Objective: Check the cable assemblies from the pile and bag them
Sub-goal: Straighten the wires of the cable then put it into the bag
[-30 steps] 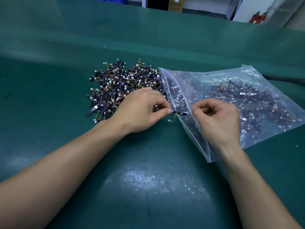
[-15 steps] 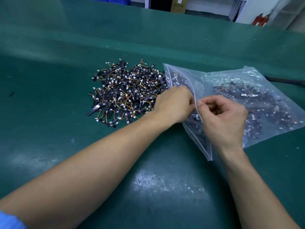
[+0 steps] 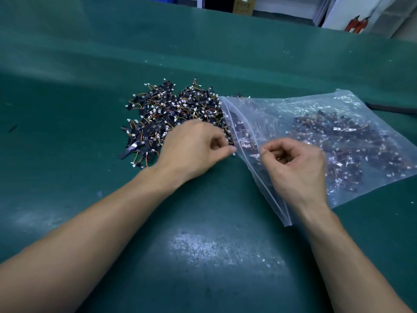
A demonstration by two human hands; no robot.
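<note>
Two hands are working the pile (image 3: 171,118).
I'm pinching the lip of the bag (image 3: 316,114) with my right hand (image 3: 295,168) to hold it open; what my left hand (image 3: 191,150) is gripping, I cannot tell.

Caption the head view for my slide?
Right hand pinches the clear bag at its mouth; curled left hand beside the cable pile.

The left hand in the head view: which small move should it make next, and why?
Probably it should pick one assembly from the pile. The left hand sits at the pile's right edge with curled fingers; blur hides whether it holds anything. The right hand pinches the lip of the bag, so its mouth seems open, and many assemblies lie unbagged.
</note>
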